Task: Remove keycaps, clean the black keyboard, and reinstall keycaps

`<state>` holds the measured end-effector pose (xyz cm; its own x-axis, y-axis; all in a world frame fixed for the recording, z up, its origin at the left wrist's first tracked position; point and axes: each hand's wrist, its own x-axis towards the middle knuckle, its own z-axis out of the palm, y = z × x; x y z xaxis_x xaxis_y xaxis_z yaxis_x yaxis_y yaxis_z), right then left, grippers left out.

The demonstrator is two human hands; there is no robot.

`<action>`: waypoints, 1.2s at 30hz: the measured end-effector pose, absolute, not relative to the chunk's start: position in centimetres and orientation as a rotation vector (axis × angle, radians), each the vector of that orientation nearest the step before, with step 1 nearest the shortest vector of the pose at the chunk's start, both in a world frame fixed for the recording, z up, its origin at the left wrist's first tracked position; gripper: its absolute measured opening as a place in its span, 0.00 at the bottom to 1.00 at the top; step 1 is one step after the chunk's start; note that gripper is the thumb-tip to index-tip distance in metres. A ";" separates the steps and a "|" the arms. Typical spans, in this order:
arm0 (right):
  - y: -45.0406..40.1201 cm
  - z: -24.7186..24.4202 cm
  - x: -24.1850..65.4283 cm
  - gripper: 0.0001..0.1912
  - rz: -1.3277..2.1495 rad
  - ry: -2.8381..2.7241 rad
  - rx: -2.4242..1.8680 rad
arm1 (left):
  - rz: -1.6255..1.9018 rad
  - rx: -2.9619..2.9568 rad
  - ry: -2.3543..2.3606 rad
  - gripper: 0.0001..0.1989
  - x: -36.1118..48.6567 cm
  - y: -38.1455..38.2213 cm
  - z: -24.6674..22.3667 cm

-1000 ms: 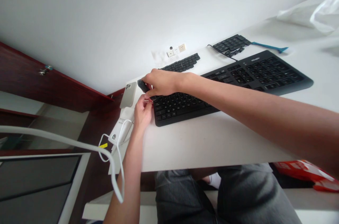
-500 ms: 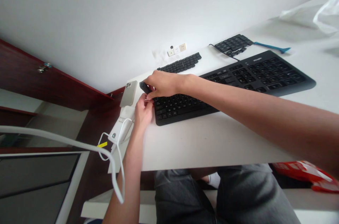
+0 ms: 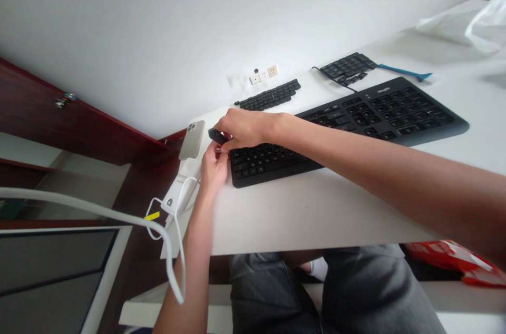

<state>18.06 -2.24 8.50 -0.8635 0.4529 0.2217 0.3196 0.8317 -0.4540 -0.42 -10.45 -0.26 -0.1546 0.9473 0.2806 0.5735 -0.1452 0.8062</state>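
Observation:
A black keyboard (image 3: pixel 276 163) lies across the white desk, with keycaps gone from several places in its right part. At its left end, my right hand (image 3: pixel 241 126) is closed round a dark, narrow object (image 3: pixel 217 136) whose far end pokes out to the left. Its kind does not show clearly. My left hand (image 3: pixel 214 165) rests on the desk beside the keyboard's left edge, fingers curled together and touching the right hand's fingertips. What those left fingers pinch, if anything, is hidden. The right forearm covers part of the middle keys.
Loose black keycaps stand in rows (image 3: pixel 272 96) by the wall, with another group (image 3: pixel 348 68) further right beside a blue tool (image 3: pixel 407 71). A phone (image 3: pixel 192 140) and a white power strip (image 3: pixel 179 186) with cable lie left. A white plastic bag (image 3: pixel 486 23) sits far right.
The dark object in my right hand has dipped slightly at its left end. My left fingertips have shifted a little and now meet the right hand's fingers.

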 end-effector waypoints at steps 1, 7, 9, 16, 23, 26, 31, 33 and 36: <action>-2.2 8.4 18.1 0.10 0.591 -2.685 -0.593 | 1.226 1.703 1.726 0.05 -0.5 -10.5 -0.3; -2.2 8.0 17.9 0.11 0.568 -2.649 -0.599 | 1.194 1.719 1.774 0.06 -0.5 -10.6 -0.2; -2.3 7.9 17.8 0.12 0.544 -2.657 -0.603 | 1.198 1.734 1.785 0.07 -0.5 -10.6 -0.2; -1.8 7.7 17.8 0.12 0.593 -2.644 -0.631 | 1.192 1.697 1.759 0.07 -0.5 -10.8 -0.2; -2.7 8.3 17.5 0.14 0.540 -2.695 -0.724 | 1.218 1.689 1.802 0.03 -0.7 -10.9 -0.5; -2.9 8.3 17.3 0.16 0.524 -2.706 -0.739 | 1.229 1.700 1.804 0.03 -0.7 -10.9 -0.5; -2.7 8.1 17.1 0.15 0.553 -2.703 -0.764 | 1.281 1.665 1.775 0.03 -0.2 -10.9 -0.2; -2.7 8.1 17.1 0.15 0.554 -2.701 -0.753 | 1.400 1.667 1.709 0.07 0.3 -11.1 0.2; -2.7 8.1 17.2 0.15 0.554 -2.705 -0.739 | 1.665 1.689 1.582 0.20 1.1 -11.7 1.5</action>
